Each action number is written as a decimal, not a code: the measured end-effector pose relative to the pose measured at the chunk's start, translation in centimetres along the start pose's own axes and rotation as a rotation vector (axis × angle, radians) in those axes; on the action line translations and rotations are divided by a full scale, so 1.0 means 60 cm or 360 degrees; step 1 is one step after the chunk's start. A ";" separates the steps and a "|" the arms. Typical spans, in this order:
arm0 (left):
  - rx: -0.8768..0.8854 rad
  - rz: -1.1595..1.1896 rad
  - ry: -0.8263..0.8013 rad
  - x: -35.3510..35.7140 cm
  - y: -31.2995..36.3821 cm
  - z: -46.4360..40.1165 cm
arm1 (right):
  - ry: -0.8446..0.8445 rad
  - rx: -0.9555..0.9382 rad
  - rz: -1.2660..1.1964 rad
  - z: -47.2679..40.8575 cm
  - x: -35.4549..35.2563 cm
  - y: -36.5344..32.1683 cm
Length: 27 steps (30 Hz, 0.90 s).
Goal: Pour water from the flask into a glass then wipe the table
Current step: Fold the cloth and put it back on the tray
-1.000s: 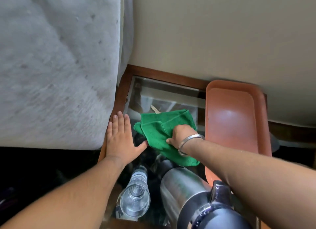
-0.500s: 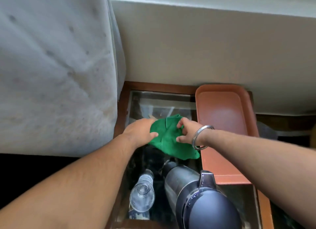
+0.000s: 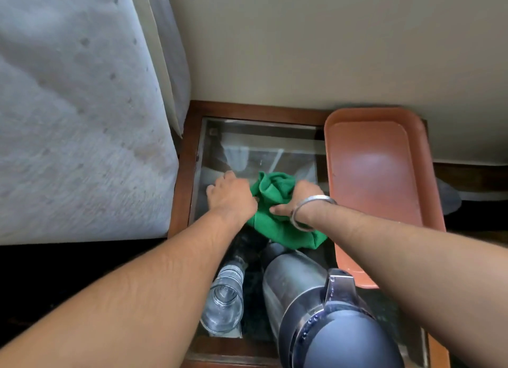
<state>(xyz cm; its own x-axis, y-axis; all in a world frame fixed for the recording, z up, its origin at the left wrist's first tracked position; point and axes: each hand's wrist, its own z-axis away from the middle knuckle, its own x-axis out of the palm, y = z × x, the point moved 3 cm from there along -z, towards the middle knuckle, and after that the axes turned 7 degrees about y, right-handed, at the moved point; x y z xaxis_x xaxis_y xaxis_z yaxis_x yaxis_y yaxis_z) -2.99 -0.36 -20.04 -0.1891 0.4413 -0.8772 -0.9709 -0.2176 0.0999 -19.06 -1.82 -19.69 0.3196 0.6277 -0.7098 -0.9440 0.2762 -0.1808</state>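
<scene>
A green cloth [image 3: 275, 205] lies bunched on the glass top of a small wood-framed table [image 3: 192, 137]. My left hand [image 3: 231, 194] grips the cloth's left side, and my right hand [image 3: 299, 200], with a metal bangle at the wrist, grips its right side. Nearer to me on the table stand a clear glass [image 3: 224, 301] with water in it and a steel flask [image 3: 308, 301] with a dark lid.
An orange tray [image 3: 373, 181] lies along the table's right side, touching the wall end. A grey mattress [image 3: 77, 109] presses against the table's left edge. A beige wall [image 3: 316, 43] closes off the far side.
My left hand left the table's edge and took hold of the cloth. Both hands gathered the flat cloth into a bunch. The view rose and pulled back a little.
</scene>
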 end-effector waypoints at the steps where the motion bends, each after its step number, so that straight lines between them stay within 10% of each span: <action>1: 0.0089 0.0050 0.0027 -0.006 -0.003 -0.001 | -0.0080 0.0045 0.0002 -0.004 -0.010 0.001; 7: -0.0081 0.1699 -0.0293 -0.078 -0.012 -0.004 | -0.0303 -0.0075 -0.1126 0.011 -0.087 0.021; 13: 0.0195 0.2172 -0.0790 -0.171 0.157 -0.043 | -0.0029 -0.0242 -0.1785 0.038 -0.256 0.147; 19: 0.0408 0.0788 -0.0056 -0.101 0.240 -0.058 | 0.0602 0.0111 -0.0186 0.004 -0.226 0.266; 27: 0.0831 -0.0162 0.0171 0.006 0.297 -0.051 | 0.0331 -0.0467 0.0302 -0.037 -0.094 0.276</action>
<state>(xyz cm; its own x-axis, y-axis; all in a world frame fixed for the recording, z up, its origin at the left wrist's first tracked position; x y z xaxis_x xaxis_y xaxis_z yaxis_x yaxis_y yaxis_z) -19.91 -6.73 -19.98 -0.1011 0.3402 -0.9349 -0.9324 0.2953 0.2082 -36.69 -2.36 -20.21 0.1421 0.4788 -0.8664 -0.9776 -0.0692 -0.1986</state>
